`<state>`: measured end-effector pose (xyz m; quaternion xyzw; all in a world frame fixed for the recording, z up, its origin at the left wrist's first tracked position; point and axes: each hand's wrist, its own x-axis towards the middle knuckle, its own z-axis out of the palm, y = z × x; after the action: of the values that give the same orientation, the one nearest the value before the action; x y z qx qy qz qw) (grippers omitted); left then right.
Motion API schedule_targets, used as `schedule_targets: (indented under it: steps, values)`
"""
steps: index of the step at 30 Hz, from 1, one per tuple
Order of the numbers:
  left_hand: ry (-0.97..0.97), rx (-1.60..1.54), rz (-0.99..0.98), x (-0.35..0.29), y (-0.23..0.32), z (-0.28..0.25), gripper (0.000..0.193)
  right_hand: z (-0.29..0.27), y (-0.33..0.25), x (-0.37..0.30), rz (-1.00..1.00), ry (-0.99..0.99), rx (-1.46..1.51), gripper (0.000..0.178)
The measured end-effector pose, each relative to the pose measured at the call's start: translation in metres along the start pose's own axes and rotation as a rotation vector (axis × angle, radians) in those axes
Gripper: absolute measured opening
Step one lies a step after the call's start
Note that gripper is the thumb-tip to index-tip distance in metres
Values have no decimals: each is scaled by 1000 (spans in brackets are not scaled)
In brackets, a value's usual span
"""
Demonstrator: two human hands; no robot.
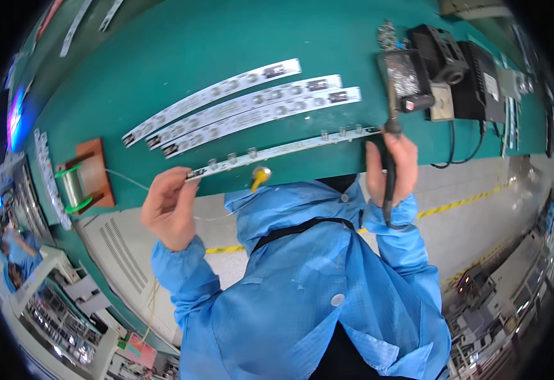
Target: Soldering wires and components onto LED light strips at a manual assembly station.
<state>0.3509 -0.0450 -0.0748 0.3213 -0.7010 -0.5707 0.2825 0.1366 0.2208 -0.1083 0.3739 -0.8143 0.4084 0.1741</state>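
My left hand (170, 206) pinches the left end of a narrow white circuit-board strip (283, 149), tilted on edge so its small raised round parts stand up. The strip's right end reaches the fingers of my right hand (396, 166); whether they grip it too, I cannot tell. That hand is closed around a soldering iron (391, 107), its shaft pointing away from me and its dark cable hanging below. A thin pale wire runs from a spool (73, 189) to my left hand and shows again beneath it. Beyond the held strip lie three similar board strips (226, 114), side by side.
The spool sits on a brown wooden holder (100, 171). At the right are a dark tray of metal bits (407, 73), a black iron stand (440, 54) and a black box (483, 82) with cables. A yellow-tagged round metal piece (261, 176) is at the green table's (346, 38) near edge.
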Motion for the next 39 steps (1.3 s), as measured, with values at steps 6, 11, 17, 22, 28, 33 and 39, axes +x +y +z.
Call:
schedule_targets:
  steps: [6, 11, 17, 22, 28, 33, 39]
  values:
    - [-121, -132, -200, 7, -1, -4, 14, -1, 13, -9, -91, 9, 41, 47]
    - [-112, -119, -229, 13, -7, -5, 17, -8, 14, -4, -92, 66, 10, 53]
    - [-126, -63, -184, 19, -13, -14, 17, -16, 17, 5, -48, -109, -71, 54]
    - [-134, -20, -164, 19, -3, -10, 19, -16, 18, 4, -31, -132, -8, 50]
    - [-167, -113, -153, 17, 2, -6, 24, -18, 25, -4, -35, -118, 0, 51]
    - [-174, -197, -116, 14, 12, -8, 25, -15, 24, -4, -52, -120, 30, 54]
    - [-327, 15, -61, 35, 39, -24, 15, -23, 18, -5, 161, 64, 250, 48]
